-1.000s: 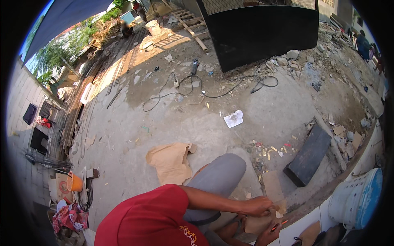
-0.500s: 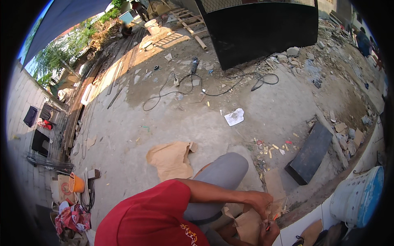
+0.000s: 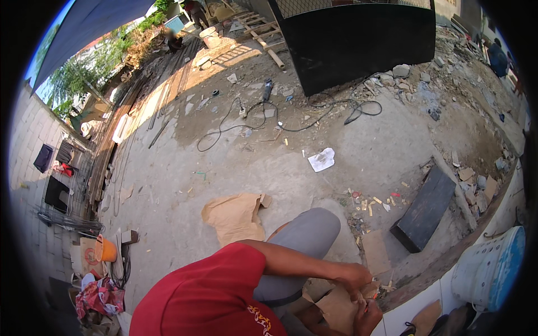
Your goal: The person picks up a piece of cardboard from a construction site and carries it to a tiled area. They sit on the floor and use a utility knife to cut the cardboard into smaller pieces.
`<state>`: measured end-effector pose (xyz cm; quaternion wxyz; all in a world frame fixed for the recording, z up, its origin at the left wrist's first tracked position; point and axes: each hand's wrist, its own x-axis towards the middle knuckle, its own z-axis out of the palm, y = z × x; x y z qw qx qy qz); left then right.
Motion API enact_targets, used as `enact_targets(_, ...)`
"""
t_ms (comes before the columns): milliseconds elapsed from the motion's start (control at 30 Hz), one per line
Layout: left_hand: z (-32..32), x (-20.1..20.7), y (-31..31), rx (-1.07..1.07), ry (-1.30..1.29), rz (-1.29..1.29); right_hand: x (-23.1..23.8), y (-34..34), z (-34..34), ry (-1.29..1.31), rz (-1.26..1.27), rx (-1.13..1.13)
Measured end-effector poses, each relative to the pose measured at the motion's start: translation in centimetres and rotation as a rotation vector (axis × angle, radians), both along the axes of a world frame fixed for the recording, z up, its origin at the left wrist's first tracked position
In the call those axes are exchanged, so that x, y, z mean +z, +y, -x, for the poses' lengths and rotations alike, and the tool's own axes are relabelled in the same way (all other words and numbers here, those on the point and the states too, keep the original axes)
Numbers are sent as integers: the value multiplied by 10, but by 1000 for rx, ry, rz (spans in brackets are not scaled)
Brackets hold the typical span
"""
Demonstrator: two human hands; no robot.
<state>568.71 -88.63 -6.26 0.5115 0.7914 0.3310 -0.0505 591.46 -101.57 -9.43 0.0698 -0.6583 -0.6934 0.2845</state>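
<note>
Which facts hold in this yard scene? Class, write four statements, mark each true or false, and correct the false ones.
1. The left hand and right hand are both at a brown sheet. True.
2. The black block lies left of the crumpled brown paper. False: it lies right of it.
3. The white paper lies on the ground. True.
4. The large bucket at far right is all red. False: it is white and blue.

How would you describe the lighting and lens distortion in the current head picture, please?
Head view: sun strikes the ground by the wooden ladder, striped with shadow, while most of the concrete floor lies in shade; head view: black surrounds the fisheye image, and the tiled ledge seems bowed; head view: the hands and brown paper show too small for fine detail.
</note>
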Motion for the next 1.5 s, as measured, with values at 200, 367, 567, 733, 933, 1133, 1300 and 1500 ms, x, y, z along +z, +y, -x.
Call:
enact_targets(200,-23,-59,-19,-60,62,-75,7,8,18,15,67,-68)
enact_targets(367,-35,-72,-35,131,-1,-102,7,12,18,-130,-258,108)
enact_targets(567,-39,-61,-19,98,8,-9,-15,16,29,-75,-287,-184)
enact_targets(733,-25,-39,9,41,178,66,-21,50,25,233,-192,-348)
enact_targets(933,-4,-50,46,-154,254,-34,-50,84,17,572,206,-237)
enact_targets(1133,-18,-56,45,-73,272,45,-60,76,0,503,259,-223)
enact_targets(1300,-9,-61,43,-13,217,165,-55,74,29,401,103,-258)
enact_targets(1500,-15,-81,28,-4,151,71,-53,64,26,361,132,-369)
